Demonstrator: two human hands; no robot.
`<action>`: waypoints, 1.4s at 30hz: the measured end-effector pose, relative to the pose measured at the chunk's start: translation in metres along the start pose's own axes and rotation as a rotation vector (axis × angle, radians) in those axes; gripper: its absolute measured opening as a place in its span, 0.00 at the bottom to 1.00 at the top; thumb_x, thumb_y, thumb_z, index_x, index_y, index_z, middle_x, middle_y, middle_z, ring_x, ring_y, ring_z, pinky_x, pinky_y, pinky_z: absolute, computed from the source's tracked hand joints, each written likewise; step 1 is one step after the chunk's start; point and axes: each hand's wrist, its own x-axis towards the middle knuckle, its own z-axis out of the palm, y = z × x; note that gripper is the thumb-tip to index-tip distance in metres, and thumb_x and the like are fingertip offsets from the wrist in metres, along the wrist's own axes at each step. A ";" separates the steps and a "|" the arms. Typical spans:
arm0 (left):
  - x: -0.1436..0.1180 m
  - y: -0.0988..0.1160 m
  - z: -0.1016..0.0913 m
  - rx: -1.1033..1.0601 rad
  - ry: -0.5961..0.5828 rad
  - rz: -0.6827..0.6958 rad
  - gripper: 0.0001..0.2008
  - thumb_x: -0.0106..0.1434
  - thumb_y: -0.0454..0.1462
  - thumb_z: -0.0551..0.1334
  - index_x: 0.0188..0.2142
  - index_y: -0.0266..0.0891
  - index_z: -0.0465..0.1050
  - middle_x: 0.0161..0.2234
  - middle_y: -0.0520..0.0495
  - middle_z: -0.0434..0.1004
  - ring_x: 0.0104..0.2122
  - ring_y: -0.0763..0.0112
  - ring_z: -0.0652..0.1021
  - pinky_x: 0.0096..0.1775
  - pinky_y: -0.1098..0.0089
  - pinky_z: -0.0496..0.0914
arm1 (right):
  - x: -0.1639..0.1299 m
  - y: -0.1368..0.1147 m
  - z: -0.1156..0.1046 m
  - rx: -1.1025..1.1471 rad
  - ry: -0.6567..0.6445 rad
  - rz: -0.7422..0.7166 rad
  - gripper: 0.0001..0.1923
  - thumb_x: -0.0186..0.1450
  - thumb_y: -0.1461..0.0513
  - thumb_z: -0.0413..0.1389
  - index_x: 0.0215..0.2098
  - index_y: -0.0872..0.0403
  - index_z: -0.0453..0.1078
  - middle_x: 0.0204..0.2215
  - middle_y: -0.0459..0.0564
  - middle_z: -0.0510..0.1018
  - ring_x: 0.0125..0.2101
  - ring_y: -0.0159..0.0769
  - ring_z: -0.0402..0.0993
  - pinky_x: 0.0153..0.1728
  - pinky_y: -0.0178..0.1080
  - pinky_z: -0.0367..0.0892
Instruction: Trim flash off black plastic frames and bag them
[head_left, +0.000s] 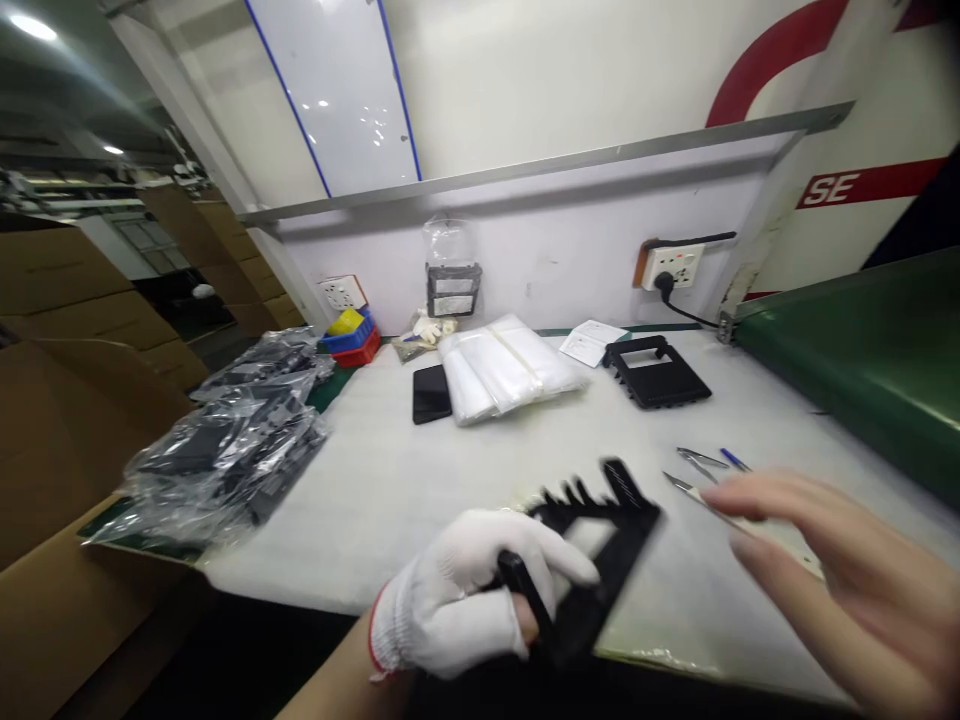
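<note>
Black plastic frame (592, 560) motion-blurred, gloved left hand (465, 590) covering its lower edge

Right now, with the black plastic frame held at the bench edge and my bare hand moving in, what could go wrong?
1. The black plastic frame hangs partly past the near edge of the white table; if the gloved left hand loosens, it may drop.
2. The bare right hand passes right by the metal tweezers; it could get pricked or knock them away.
</note>
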 end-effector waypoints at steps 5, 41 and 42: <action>0.027 -0.046 -0.015 1.033 -0.062 -0.012 0.06 0.57 0.32 0.53 0.32 0.36 0.68 0.46 0.40 0.73 0.38 0.59 0.76 0.40 0.60 0.70 | -0.012 0.088 0.033 -0.461 -0.322 0.243 0.15 0.64 0.56 0.48 0.43 0.56 0.69 0.39 0.56 0.75 0.38 0.44 0.73 0.34 0.43 0.71; 0.044 -0.109 -0.009 0.951 -0.110 0.009 0.05 0.56 0.38 0.62 0.28 0.38 0.71 0.47 0.47 0.73 0.44 0.61 0.73 0.46 0.62 0.67 | -0.016 0.063 0.090 -0.191 -0.623 -0.143 0.12 0.68 0.64 0.41 0.32 0.54 0.64 0.25 0.45 0.70 0.22 0.29 0.66 0.19 0.32 0.54; 0.044 -0.109 -0.009 0.950 -0.109 0.010 0.05 0.56 0.38 0.62 0.28 0.38 0.71 0.47 0.47 0.73 0.44 0.61 0.73 0.45 0.62 0.67 | -0.016 0.063 0.090 -0.171 -0.619 -0.135 0.12 0.68 0.64 0.41 0.31 0.54 0.64 0.25 0.45 0.70 0.22 0.29 0.66 0.20 0.32 0.55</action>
